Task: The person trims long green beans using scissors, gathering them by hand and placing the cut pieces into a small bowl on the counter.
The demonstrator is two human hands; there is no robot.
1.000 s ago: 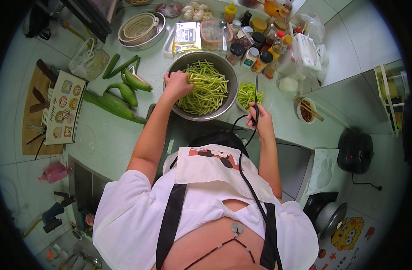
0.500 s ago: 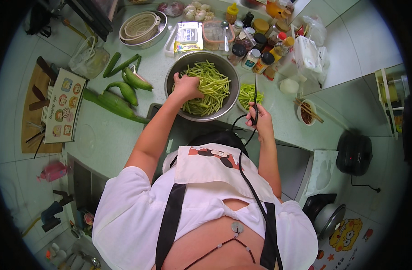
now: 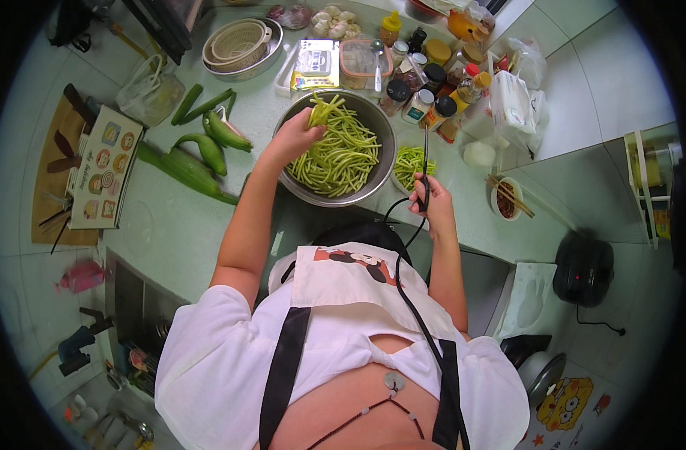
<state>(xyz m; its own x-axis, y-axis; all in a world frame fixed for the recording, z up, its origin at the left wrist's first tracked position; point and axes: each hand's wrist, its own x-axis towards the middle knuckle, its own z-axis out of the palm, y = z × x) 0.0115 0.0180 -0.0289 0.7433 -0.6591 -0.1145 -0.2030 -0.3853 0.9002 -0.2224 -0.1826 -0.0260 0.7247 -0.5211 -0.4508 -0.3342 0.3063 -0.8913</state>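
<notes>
A bunch of cut green stalks (image 3: 322, 111) is gripped in my left hand (image 3: 298, 136), raised at the left rim of a round steel bowl (image 3: 388, 142). The bowl is heaped with more of these long, thin green stalks (image 3: 341, 161). My right hand (image 3: 433, 202) is closed round slim black-handled scissors (image 3: 426, 154), narrow tip pointing away from me. Just beyond that hand lies a smaller heap of green pieces (image 3: 412, 166), in a dish partly hidden by the bowl. A black cord (image 3: 400, 262) runs up my front and loops near my right hand.
Green luffa-like vegetables (image 3: 189, 174) lie left of the bowl. Seasoning jars (image 3: 418, 106) crowd the back right, beside a lidded container (image 3: 365, 64) with a spoon. A small bowl with chopsticks (image 3: 505, 199) stands at right. A colander (image 3: 238, 41) and garlic (image 3: 335, 22) sit behind.
My left hand has come up and left out of the heap, lifting a bunch of stalks toward the bowl's far left rim. My right hand stays almost still with the scissors.
</notes>
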